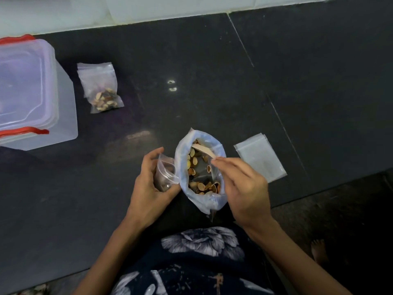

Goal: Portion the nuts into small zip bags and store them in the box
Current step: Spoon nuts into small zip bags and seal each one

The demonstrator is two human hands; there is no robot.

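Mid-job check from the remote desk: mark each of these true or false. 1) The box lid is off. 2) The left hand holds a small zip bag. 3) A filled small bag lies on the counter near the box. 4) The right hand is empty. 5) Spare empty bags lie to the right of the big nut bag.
1) False. The box has its lid on.
2) True. The left hand grips a small zip bag.
3) True. A filled bag lies beside the box.
4) False. The right hand pinches a wooden spoon inside the big nut bag.
5) True. The empty bags lie flat there.
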